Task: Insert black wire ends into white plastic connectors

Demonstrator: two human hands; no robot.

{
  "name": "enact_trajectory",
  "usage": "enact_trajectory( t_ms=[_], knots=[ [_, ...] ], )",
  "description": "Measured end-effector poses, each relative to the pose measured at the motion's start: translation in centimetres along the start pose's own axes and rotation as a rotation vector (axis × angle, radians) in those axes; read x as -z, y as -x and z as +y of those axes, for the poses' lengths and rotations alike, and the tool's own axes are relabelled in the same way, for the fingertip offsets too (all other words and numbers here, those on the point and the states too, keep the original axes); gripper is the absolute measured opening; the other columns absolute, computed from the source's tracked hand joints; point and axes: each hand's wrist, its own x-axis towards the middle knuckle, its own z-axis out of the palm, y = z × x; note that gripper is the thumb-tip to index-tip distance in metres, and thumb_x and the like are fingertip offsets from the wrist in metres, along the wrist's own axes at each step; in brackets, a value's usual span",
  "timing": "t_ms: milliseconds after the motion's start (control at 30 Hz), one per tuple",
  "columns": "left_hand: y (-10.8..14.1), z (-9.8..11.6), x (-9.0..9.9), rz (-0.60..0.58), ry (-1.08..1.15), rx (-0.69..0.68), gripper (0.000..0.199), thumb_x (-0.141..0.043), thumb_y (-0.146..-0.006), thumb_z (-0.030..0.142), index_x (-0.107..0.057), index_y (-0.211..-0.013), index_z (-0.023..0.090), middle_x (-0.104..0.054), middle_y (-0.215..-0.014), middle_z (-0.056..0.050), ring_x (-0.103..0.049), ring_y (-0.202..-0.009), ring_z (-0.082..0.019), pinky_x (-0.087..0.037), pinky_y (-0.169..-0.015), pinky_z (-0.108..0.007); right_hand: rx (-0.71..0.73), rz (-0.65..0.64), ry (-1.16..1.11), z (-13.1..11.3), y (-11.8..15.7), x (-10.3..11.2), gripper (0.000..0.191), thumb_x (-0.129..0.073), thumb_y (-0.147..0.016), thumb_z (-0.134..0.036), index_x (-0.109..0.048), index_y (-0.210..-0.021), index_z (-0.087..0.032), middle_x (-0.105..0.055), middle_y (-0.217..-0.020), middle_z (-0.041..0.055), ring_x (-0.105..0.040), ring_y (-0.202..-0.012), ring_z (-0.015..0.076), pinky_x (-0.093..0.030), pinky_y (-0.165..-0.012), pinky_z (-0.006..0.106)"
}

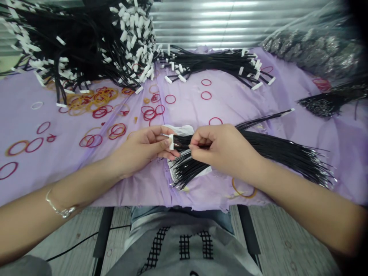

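Between the thumb and fingers of my left hand (149,143) is a small white connector (171,142), with black wires running from it to the right. My right hand (220,147) pinches close beside it, its fingertips closed on thin black wire (184,142). The exact strand in that pinch is too small to make out. Below and behind the right hand lies a bundle of loose black wires (287,153) with shiny metal tips, its near ends (184,170) fanned over a white sheet (179,129).
A large heap of black cables with white connectors (86,42) stands at the back left, with a smaller bundle (212,61) beside it. Red and yellow rubber bands (100,96) lie scattered on the purple cloth (189,109). A clear bag of metal parts (313,50) sits back right.
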Motion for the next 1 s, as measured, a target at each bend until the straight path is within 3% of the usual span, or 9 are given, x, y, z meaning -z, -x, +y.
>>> enact_trajectory(
  t_ms=[1000],
  knots=[
    [-0.01,-0.08,-0.04,-0.017,-0.088,-0.006,0.011,-0.053,-0.086,0.007,-0.054,-0.095,0.013,-0.067,-0.076,-0.002,-0.069,-0.072,-0.012,-0.056,-0.067,-0.020,0.010,-0.079,0.010,-0.03,-0.33,0.10,0.012,-0.053,-0.070,-0.017,-0.061,-0.061,-0.017,-0.055,-0.052,-0.0049,-0.044,-0.046,0.0057,-0.029,-0.049,0.023]
  ],
)
